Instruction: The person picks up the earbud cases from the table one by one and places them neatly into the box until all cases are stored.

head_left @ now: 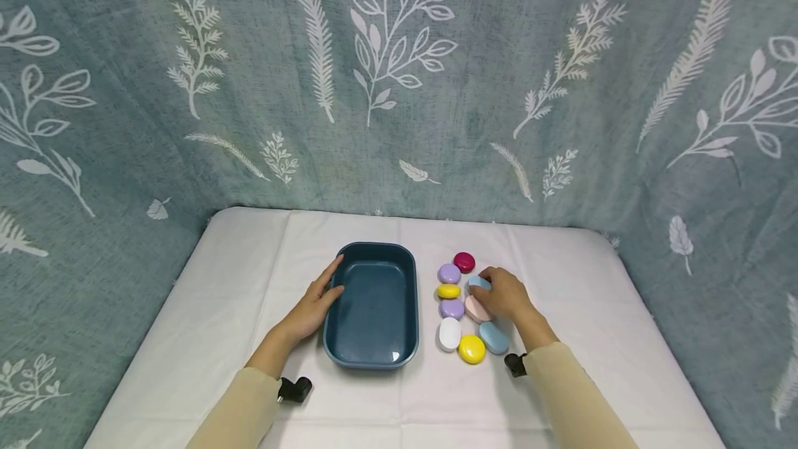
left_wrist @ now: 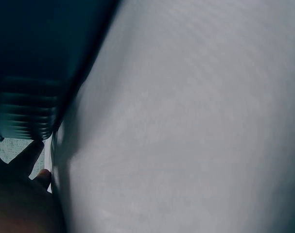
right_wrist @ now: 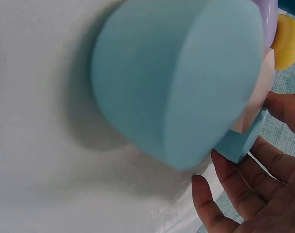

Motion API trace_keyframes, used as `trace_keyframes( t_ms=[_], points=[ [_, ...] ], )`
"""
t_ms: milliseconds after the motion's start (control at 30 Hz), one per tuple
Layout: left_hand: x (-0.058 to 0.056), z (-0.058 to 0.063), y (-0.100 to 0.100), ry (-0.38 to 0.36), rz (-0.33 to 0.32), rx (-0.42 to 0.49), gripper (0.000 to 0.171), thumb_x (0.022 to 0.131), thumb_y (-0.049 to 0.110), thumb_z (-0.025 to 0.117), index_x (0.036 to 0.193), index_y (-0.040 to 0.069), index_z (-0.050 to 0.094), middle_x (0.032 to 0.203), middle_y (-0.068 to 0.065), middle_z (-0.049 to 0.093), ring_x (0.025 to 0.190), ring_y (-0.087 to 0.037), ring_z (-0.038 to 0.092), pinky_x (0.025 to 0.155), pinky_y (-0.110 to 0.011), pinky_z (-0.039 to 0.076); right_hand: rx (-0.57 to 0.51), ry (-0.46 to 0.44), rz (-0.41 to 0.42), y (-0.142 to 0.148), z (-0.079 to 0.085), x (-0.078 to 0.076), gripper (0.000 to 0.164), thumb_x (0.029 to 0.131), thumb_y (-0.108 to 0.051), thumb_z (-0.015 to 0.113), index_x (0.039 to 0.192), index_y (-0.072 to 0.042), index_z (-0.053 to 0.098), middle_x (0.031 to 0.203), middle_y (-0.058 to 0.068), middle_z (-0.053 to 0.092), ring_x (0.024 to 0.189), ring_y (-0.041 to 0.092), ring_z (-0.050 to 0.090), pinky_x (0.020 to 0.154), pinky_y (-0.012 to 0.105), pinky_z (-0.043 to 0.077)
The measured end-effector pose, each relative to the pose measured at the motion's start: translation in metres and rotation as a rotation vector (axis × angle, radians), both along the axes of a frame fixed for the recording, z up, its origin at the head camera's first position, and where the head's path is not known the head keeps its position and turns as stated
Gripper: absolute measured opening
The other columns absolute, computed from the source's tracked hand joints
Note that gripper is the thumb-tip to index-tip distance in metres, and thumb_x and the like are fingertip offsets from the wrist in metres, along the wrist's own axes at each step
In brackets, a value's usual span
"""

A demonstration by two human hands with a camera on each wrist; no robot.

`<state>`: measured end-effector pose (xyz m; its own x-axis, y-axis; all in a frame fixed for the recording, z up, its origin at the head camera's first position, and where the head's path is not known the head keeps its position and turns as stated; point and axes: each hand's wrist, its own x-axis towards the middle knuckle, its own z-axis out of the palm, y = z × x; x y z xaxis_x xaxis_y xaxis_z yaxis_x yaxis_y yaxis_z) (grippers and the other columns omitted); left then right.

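Note:
My left hand (head_left: pixel 309 310) rests at the left side of a dark teal rectangular tray (head_left: pixel 413 296), its thumb and forefinger fairly straight across the rim. In the left wrist view, fingers (left_wrist: pixel 28 158) reach the tray's ribbed outer wall. My right hand (head_left: pixel 508 294) pinches a light blue soap bar (head_left: pixel 479 283) between thumb and fingers; the right wrist view shows the fingers round its edge. Beside that bar lies a pale pink soap bar (head_left: pixel 477 309), partly covered by the hand. Another light blue soap bar (head_left: pixel 494 337) lies nearer me, large in the right wrist view.
Left of the right hand are a red soap (head_left: pixel 464 262), two purple soaps (head_left: pixel 449 274), a yellow oval soap (head_left: pixel 448 291), a white soap (head_left: pixel 449 335) and a round yellow soap (head_left: pixel 472 349). A white cloth (head_left: pixel 349 407) covers the table; a patterned curtain (head_left: pixel 461 137) stands behind it.

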<state>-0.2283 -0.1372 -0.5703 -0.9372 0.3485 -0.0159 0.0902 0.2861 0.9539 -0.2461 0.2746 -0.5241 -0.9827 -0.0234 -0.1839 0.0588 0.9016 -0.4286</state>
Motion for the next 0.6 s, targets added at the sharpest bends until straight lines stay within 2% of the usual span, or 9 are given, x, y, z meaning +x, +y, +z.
trace_keyframes(
  t_ms=[267,600],
  points=[
    [0.0012,-0.0026,-0.0017,-0.005,-0.003,0.004,0.062,0.113,0.025,0.042,0.165,0.042,0.015,0.176,0.002,0.009,0.163,-0.036,0.003,0.126,-0.069,-0.001,0.001,0.013,0.004,0.0008,-0.0039,0.0006,0.053,0.099,-0.034,0.067,0.136,0.003,0.061,0.127,0.024,0.067,0.112,0.038,0.064,0.105,0.057,0.051],
    [-0.0006,-0.0031,-0.0018,0.009,-0.017,-0.001,0.062,0.113,0.024,0.042,0.166,0.041,0.014,0.176,0.001,0.009,0.163,-0.035,0.004,0.127,-0.067,0.005,-0.036,0.021,0.015,0.0028,-0.0039,0.0017,0.053,0.101,-0.036,0.065,0.138,0.003,0.061,0.13,0.025,0.065,0.117,0.04,0.063,0.106,0.058,0.05]
  ],
)
